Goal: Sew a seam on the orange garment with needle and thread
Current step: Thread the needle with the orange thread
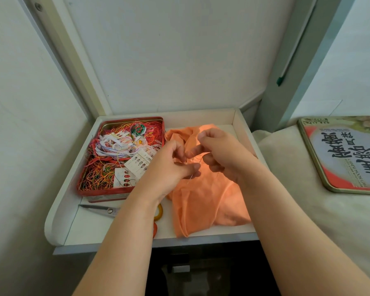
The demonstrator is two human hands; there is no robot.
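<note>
Scissors (100,210) lie nearest, front-left of garment (203,199). Both hands over garment on tray (58,218): left hand (169,165) pinches needle (191,177), right hand (220,152) pinches thread (199,157). Judged mid-stitch; next: pull taut. Thread tin (124,154) left of garment.

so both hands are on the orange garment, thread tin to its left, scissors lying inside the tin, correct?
Not quite. In the head view the scissors lie on the tray in front of the thread tin, not inside it. Both hands, left hand and right hand, are on the orange garment.
</note>
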